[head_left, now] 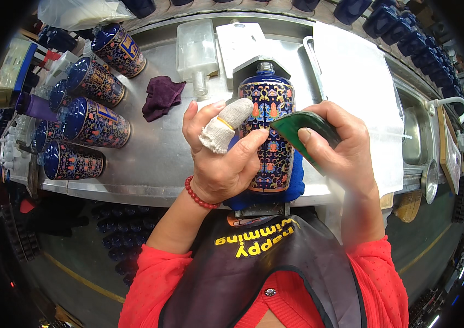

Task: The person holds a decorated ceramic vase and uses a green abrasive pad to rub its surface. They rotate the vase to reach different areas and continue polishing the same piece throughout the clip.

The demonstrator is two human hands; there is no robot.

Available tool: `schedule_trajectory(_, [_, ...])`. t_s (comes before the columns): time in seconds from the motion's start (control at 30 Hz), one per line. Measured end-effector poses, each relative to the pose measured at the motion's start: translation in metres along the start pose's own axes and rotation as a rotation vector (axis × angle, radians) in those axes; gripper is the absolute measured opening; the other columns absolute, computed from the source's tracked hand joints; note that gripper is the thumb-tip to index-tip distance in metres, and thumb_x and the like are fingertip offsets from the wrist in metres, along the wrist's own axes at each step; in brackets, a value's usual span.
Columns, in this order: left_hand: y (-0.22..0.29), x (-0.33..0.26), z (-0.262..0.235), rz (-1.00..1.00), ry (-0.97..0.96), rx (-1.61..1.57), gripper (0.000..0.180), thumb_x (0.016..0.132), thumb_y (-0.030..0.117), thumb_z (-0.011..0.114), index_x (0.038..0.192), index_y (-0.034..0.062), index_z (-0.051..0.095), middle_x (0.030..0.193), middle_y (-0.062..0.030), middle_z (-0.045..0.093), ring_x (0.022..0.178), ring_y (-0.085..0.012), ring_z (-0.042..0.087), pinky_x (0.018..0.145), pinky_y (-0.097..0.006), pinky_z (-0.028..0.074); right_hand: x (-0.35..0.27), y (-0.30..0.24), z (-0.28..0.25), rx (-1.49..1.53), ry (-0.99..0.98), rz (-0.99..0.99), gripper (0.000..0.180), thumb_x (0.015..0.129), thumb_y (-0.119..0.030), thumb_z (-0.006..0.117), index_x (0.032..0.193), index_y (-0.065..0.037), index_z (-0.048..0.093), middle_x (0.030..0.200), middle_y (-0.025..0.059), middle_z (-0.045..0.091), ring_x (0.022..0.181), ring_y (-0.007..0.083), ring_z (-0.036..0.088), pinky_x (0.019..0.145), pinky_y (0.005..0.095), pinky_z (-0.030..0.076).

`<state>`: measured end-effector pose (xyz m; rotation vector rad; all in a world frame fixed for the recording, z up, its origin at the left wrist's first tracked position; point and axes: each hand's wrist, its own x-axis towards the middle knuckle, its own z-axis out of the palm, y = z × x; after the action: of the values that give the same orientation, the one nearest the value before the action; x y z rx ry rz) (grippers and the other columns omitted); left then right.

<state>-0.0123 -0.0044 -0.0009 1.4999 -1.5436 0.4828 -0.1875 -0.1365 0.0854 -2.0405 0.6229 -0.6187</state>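
Patterned bottle point(278, 158) lies neck-away before the person, on a blue cloth point(296, 185). The right hand point(344, 145) pinches a flat green tool point(292, 131) at the bottle's face; the left hand point(222, 167), fingers spread, one in a white cloth sleeve point(226, 124), sets a bare fingertip near the tool's tip. Leftward on the metal surface point(152, 156) are a purple cloth point(163, 97) and similar bottles point(96, 123).

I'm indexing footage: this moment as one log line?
Left hand: at patterned blue bottle; right hand: holding green scraper; bottle: lying over blue cloth
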Motion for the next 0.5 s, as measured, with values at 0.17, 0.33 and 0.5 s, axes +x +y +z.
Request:
schedule_trajectory(0.17, [-0.0005, -0.0002, 0.0001, -0.004, 0.0, 0.006, 0.037, 0.074, 0.011, 0.072, 0.109, 0.0172, 0.079, 0.124, -0.0176, 0.069, 0.126, -0.0361, 0.049, 0.123, -0.057, 0.021, -0.0004, 0.0003, -0.0005, 0.001, 0.001, -0.015, 0.018, 0.089, -0.008, 0.07, 0.103, 0.003, 0.068, 0.087, 0.0034, 0.069, 0.078, 0.0071, 0.062, 0.069, 0.0233, 0.05])
schedule_trajectory(0.33, [-0.0012, -0.0005, 0.0008, -0.014, 0.0, 0.049, 0.037, 0.074, 0.012, 0.073, 0.11, 0.0171, 0.079, 0.125, -0.0178, 0.068, 0.127, -0.0362, 0.048, 0.122, -0.057, 0.023, -0.0011, 0.0004, -0.0006, -0.003, 0.005, -0.01, 0.018, 0.089, -0.008, 0.069, 0.103, 0.003, 0.068, 0.085, 0.0033, 0.069, 0.077, 0.0073, 0.062, 0.068, 0.0233, 0.05])
schedule_trajectory(0.5, [-0.0036, 0.0005, -0.0006, -0.01, -0.001, 0.057, 0.037, 0.074, 0.013, 0.073, 0.11, 0.0173, 0.079, 0.126, -0.0178, 0.068, 0.128, -0.0363, 0.047, 0.121, -0.058, 0.024, -0.0016, 0.0006, -0.0009, -0.013, 0.014, -0.015, 0.018, 0.088, -0.007, 0.069, 0.103, 0.003, 0.069, 0.085, 0.0034, 0.068, 0.076, 0.0074, 0.062, 0.068, 0.0234, 0.049])
